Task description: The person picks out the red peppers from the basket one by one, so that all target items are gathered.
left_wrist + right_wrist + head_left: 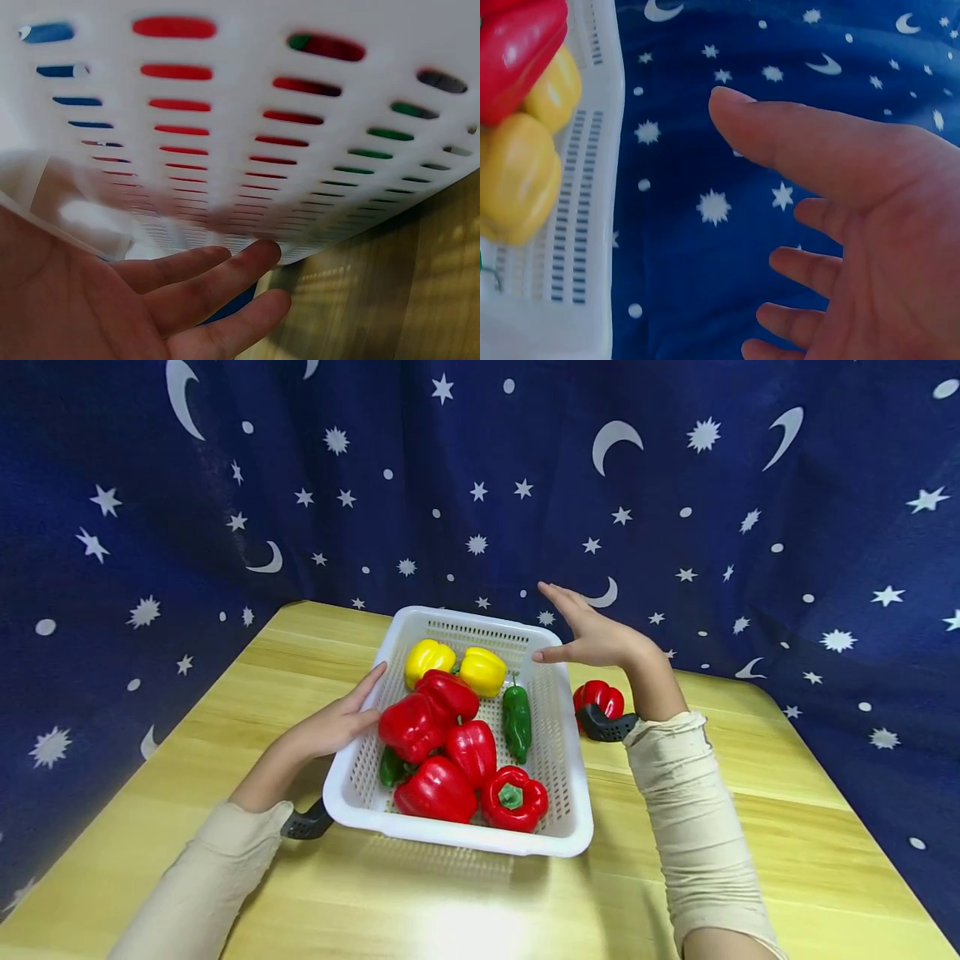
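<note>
A white plastic basket with slotted walls is tilted over the table. My left hand grips its left rim, the thumb over the edge and the fingers along the outer wall. Inside lie several red bell peppers, two yellow bell peppers, a long green pepper and another green one, partly hidden under the red ones. My right hand, fingers spread and holding nothing, hovers by the far right rim. In the right wrist view its thumb stands apart from the basket.
One more red bell pepper lies on the wooden table, right of the basket and partly behind the black strap mount on my right wrist. A dark blue curtain with stars and moons hangs behind the table.
</note>
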{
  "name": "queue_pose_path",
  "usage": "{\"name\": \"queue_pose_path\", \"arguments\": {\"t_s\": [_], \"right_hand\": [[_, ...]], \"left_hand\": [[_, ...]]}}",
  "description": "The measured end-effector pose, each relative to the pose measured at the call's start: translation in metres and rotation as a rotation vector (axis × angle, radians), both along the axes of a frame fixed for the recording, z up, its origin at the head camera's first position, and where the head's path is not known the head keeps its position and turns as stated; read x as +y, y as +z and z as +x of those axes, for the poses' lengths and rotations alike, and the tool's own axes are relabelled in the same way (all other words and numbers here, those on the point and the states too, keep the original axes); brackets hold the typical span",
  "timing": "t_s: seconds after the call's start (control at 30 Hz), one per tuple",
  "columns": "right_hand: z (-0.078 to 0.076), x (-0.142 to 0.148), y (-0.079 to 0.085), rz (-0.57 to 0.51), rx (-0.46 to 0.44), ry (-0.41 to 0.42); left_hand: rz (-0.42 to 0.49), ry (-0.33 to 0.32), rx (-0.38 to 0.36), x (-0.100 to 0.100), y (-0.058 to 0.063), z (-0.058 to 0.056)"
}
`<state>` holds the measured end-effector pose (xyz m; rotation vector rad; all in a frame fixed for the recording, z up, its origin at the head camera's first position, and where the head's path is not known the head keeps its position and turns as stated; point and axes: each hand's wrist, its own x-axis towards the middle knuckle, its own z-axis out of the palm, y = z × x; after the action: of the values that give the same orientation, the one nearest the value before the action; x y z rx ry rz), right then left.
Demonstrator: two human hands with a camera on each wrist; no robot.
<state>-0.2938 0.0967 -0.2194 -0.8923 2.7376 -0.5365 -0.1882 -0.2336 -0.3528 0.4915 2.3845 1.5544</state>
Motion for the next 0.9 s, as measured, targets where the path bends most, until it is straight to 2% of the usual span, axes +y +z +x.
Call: {"name": "queue_pose_path", "arguments": {"t_s": [0.13, 0.4, 0.53, 0.9], "right_hand": [[0.002, -0.014, -0.001, -0.001, -0.022, 0.042], [0.004, -0.038, -0.012, 0.051, -0.091, 0.086], [0.006, -0.049, -0.017, 0.064, -0.098, 0.133], [0.018, -0.082, -0.031, 0.23, -0.093, 0.276]], "left_hand": [[0.001, 0.003, -0.004, 0.001, 0.0, -0.001], [0.002, 0.004, 0.003, 0.001, -0.001, -0.001], [0.009, 0.011, -0.011, 0.002, 0.0, -0.001], [0.022, 0.013, -0.027, 0.004, 0.001, 0.001]]}}
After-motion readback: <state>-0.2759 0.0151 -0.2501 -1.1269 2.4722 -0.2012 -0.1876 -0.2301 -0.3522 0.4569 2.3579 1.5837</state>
